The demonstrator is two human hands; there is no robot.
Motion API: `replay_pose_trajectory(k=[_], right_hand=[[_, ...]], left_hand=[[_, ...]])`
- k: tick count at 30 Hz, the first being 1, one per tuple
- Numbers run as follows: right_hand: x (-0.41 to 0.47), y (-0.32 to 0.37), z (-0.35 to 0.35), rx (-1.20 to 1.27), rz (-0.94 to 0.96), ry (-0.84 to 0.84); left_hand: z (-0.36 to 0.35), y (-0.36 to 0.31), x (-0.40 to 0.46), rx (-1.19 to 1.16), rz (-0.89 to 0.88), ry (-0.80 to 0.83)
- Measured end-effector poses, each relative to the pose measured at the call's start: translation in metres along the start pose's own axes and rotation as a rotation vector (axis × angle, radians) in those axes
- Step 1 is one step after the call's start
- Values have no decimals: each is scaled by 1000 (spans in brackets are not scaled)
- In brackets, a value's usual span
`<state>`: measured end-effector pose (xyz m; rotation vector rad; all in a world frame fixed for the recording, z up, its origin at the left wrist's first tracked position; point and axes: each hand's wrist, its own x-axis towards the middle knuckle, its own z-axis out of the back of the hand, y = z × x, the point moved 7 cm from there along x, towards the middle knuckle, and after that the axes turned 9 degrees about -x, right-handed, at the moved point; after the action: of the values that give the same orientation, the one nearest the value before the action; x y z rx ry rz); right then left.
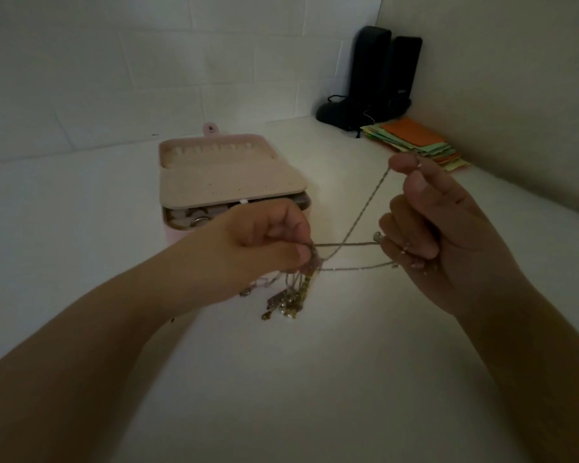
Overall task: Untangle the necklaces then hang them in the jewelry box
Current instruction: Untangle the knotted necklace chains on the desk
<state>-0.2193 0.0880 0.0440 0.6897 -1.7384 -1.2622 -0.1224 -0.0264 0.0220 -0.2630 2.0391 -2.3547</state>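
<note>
My left hand [268, 242] pinches a knot of tangled necklaces [310, 262] above the white table. Gold pendants and chain ends [284, 302] dangle from the knot down to the tabletop. My right hand [428, 228] holds thin chain strands [365, 208] that stretch from the knot: one runs up to my thumb and forefinger, two run across to my lower fingers. The pink jewelry box [231, 182] stands open behind my left hand, its lid laid back with a row of hooks at the far edge; small jewelry lies in its tray.
Two black speakers [378, 78] with cables stand in the back right corner. A stack of orange, green and yellow paper [415, 142] lies beside them near the right wall. White brick wall runs along the back of the table [298, 379].
</note>
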Motion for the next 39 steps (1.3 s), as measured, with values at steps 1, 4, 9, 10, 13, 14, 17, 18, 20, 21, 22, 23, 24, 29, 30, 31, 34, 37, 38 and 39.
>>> replay_pose_trajectory(k=[1,4,9,10,13,14,17,18,20,21,22,23,24,29,30,31,34,37,38,39], right_hand=[[0,0,1,5,-4,-10],[-1,0,4,-14,-20,-25],[-1,-1,1,-99,-44,-33],[-1,-1,0,-137,-36,-44],[-2,3,2,-382,-17,-110],[-2,3,4,-506,-13,-140],[-2,3,4,-854,2,-180],[-2,1,3,-931,1,-177],[-2,-2,3,-1015,-13,-168],[-1,-4,3,-1037,-23,-163],[-1,-5,4,-1054,-31,-159],[-1,-6,5,-1067,-39,-153],[-1,-7,6,-1082,-49,-141],[-1,-18,-4,-1171,-115,18],[-2,-19,-6,-1171,-118,45],[-2,-20,-7,-1169,-120,66],[-2,-21,-9,-1143,-142,85],[-2,-17,-11,-1074,-150,67],[-2,-14,-11,-1028,-145,58],[-2,-11,-12,-976,-138,53]], left_hand=[[-1,0,0,-84,13,0],[-3,0,1,-127,38,4],[-1,8,0,-53,105,-31],[-1,10,1,-47,123,-44],[3,13,2,19,145,-104],[5,14,2,67,145,-120],[3,18,1,163,175,-85],[1,18,1,167,188,-76],[0,19,1,134,208,-68],[0,19,2,96,211,-70],[0,19,2,54,198,-74],[2,18,3,17,179,-83],[5,16,4,-18,159,-97],[12,12,7,-245,141,-189],[12,11,9,-328,159,-190],[10,8,11,-369,164,-179],[10,6,2,-259,154,-167],[16,6,2,-63,153,-254],[19,6,2,-29,142,-287],[22,7,3,-21,139,-329]])
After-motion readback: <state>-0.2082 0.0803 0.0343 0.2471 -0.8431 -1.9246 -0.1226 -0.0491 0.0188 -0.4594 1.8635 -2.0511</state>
